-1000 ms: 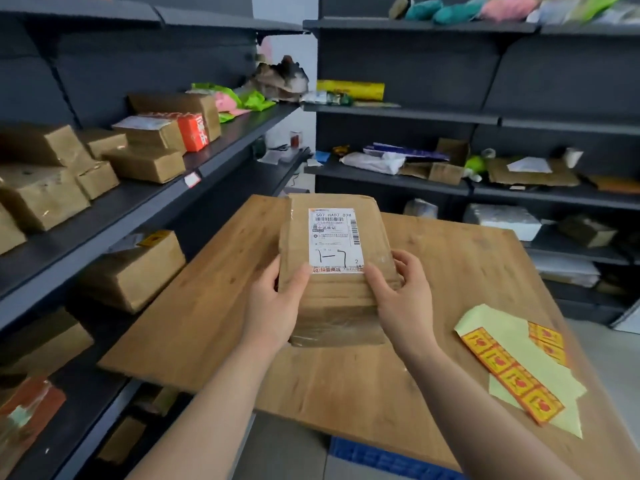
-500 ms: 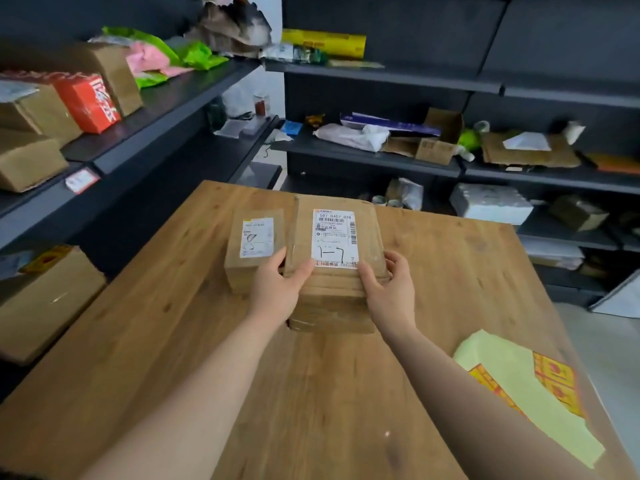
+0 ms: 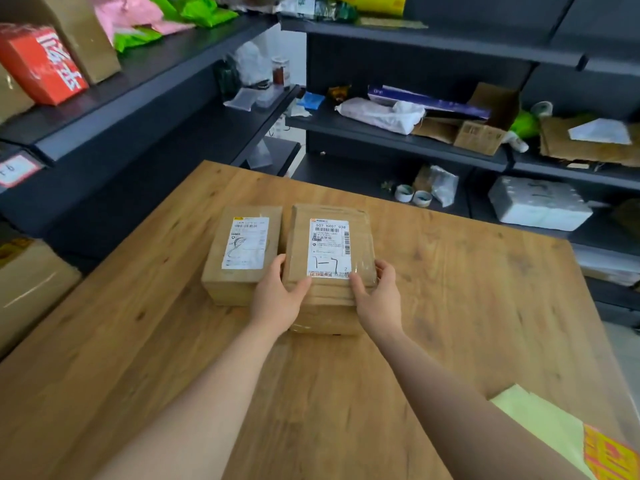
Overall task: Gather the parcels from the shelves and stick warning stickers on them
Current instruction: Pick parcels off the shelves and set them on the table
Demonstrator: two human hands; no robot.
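The left hand [image 3: 277,299] and the right hand [image 3: 375,296] clasp the near end of a taped brown cardboard parcel [image 3: 330,268], one on each side, thumbs laid over its top edge by the white shipping label [image 3: 329,249]. The parcel is a flat rectangular box, glossy where clear tape wraps it, and it sits on the wooden table [image 3: 450,306], whose top is smooth planking with visible grain and dark knots. Just beside it on the left, seemingly touching, lies a smaller parcel [image 3: 242,258] of plain matte cardboard with its own white label; the left hand covers its near right corner. That makes two parcels on the table.

At the near right edge of the table lies a pale yellow backing sheet [image 3: 540,424] carrying orange-red warning stickers [image 3: 609,459], cut off by the frame, so their number cannot be told. The right forearm crosses in front of part of the sheet.

Dark metal shelves [image 3: 398,140] stand around the table. They hold a red carton [image 3: 41,64], green and pink plastic mailers [image 3: 156,19], a white foam block [image 3: 540,202], two tape rolls [image 3: 412,195] and flattened cardboard [image 3: 588,143].
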